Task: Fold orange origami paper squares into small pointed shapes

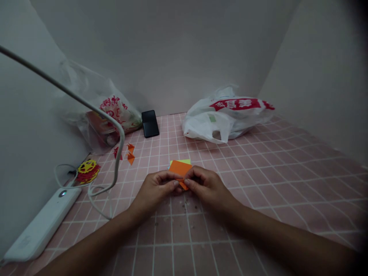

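Between my two hands is a small piece of orange origami paper, partly folded, its lower end pinched by the fingers. My left hand grips it from the left, thumb against fingers. My right hand pinches the same piece from the right. Just beyond the fingertips lies a flat orange paper sheet, on top of a yellow-green sheet, with a sliver of blue at the left edge. The fingers hide part of the fold. Farther left, small folded orange paper figures and a red one rest on the cloth.
A white plastic bag and a clear plastic bag stand along the back wall, with a black phone between them. At left are a white power bank, a looping white cable and red-yellow cut-outs. The tablecloth is pink-checked.
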Motion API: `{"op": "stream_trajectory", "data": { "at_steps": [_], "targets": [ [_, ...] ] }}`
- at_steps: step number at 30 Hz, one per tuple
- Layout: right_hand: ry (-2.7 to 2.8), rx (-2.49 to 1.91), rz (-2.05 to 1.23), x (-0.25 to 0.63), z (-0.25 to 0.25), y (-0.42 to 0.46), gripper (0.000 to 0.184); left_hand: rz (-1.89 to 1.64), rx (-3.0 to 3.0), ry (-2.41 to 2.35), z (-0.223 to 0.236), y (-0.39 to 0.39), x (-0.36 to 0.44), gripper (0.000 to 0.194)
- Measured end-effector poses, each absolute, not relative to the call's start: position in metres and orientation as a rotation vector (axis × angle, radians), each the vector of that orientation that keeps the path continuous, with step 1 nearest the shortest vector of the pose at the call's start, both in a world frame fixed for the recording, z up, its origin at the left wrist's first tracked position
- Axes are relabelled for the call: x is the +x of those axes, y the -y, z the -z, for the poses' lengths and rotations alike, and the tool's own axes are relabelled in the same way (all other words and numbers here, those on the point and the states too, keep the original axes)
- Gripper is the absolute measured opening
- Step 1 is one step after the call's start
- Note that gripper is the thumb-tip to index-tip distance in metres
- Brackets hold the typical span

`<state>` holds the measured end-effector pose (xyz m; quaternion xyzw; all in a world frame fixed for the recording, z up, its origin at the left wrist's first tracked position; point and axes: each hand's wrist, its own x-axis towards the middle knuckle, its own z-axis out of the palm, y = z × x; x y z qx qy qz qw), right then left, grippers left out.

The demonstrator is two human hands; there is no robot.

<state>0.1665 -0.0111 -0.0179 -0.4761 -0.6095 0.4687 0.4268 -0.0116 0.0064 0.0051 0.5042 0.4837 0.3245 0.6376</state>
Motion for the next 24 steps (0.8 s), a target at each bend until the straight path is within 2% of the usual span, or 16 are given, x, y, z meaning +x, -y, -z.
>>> {"op": "stream_trajectory", "data": {
  "at_steps": [9,20,24],
  "targets": [
    [1.554,-1.198,-1.171,0.1628,0.0189,0.0119,0.011,-0.759,1.164,-1.180,-0.0082,-0.0027,-0.0076,0.009],
    [1.585,-1.211,-1.114,0.1637,0.0149,0.0111,0.012,-0.761,1.146,-1.111,-0.0044,-0.0045,-0.0082,0.017],
    [1.549,-1.192,-1.204,0.1633,0.0162,0.0109,0.012,-0.763,1.165,-1.122,-0.0027,-0.0050,-0.0089,0.017]
  ]
}}
